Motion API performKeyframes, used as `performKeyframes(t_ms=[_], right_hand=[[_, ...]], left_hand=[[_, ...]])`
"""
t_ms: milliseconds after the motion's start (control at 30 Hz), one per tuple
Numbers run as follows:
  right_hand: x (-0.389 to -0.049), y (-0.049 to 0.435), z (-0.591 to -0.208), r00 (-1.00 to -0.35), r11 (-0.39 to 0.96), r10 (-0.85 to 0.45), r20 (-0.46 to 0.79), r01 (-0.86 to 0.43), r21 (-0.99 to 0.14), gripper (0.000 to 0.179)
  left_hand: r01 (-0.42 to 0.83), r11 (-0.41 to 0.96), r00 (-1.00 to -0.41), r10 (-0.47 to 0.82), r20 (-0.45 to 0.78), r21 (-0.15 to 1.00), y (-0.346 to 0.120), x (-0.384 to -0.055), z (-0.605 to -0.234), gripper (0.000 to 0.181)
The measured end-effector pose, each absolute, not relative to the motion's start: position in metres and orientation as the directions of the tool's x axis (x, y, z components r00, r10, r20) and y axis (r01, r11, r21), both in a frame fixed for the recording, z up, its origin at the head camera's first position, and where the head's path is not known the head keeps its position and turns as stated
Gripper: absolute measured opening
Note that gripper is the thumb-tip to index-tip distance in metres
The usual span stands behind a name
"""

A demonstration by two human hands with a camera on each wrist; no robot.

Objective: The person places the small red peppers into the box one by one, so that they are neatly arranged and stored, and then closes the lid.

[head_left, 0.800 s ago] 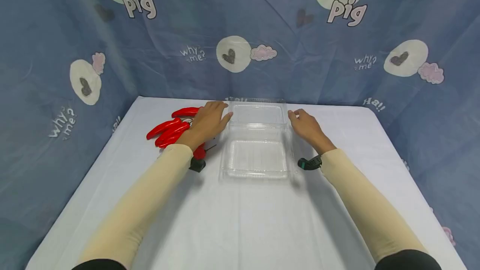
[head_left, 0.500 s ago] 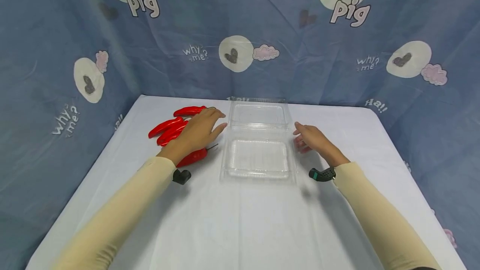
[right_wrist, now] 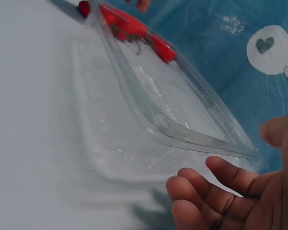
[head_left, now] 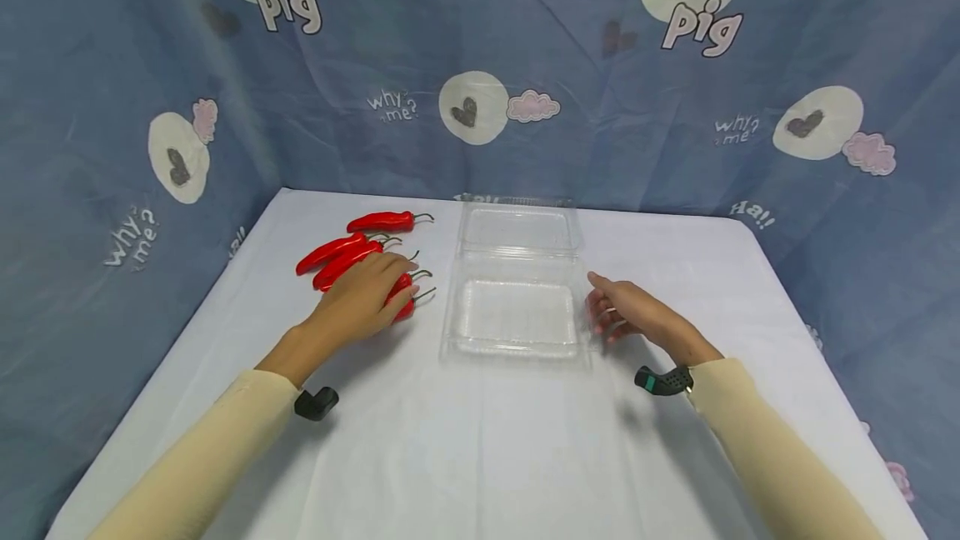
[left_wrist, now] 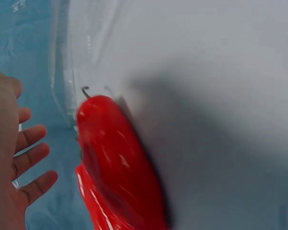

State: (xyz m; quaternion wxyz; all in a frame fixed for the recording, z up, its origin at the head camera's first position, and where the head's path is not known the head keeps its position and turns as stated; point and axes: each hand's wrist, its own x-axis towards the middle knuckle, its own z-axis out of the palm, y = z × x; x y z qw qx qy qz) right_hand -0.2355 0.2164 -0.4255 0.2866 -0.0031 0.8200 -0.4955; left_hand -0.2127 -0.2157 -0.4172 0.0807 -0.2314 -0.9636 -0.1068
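Note:
Several red chili peppers with green stems lie left of centre in the head view, a single chili pepper (head_left: 380, 222) at the back. My left hand (head_left: 358, 298) hovers over the nearer ones, hiding part of them. In the left wrist view its fingers (left_wrist: 32, 160) are spread, holding nothing, beside a large-looking chili pepper (left_wrist: 120, 158). A clear plastic clamshell container (head_left: 517, 319) lies opened out, its lid (head_left: 519, 227) folded back. Beside the container's right edge is my right hand (head_left: 637, 313), fingers loosely bent around nothing; whether they touch the edge I cannot tell.
A white-covered table (head_left: 480, 448) carries everything. Behind it and along both sides hangs a blue printed cloth (head_left: 360, 157). Dark devices are strapped at both wrists, the left camera (head_left: 317, 403) and the right strap (head_left: 663, 380).
My left hand has left the lid's side and moved left and nearer, over the chili peppers. My right hand has drawn back from the lid toward the container's right side. The container stays put.

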Motion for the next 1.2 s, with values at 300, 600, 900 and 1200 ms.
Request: performKeyframes(t_ms=[300,600,900,1200], right_hand=[[-0.225,0.215,-0.437,-0.86,0.538,-0.278,-0.429,0.23,-0.811,0.055],[-0.223,0.219,-0.444,-0.857,0.469,-0.373,-0.355,0.156,-0.869,0.045],[-0.223,0.22,-0.448,-0.835,0.403,-0.444,-0.325,0.138,-0.905,0.041],[-0.225,0.22,-0.449,-0.836,0.394,-0.455,-0.305,0.118,-0.912,0.041]], left_hand=[[0.466,0.88,-0.861,0.426,0.279,0.093,-0.236,-0.197,-0.435,0.055],[0.436,0.898,-0.882,0.412,0.229,0.061,-0.24,-0.189,-0.449,0.068],[0.441,0.896,-0.877,0.418,0.236,0.056,-0.242,-0.185,-0.464,0.071],[0.435,0.894,-0.885,0.404,0.231,0.102,-0.242,-0.182,-0.467,0.068]])
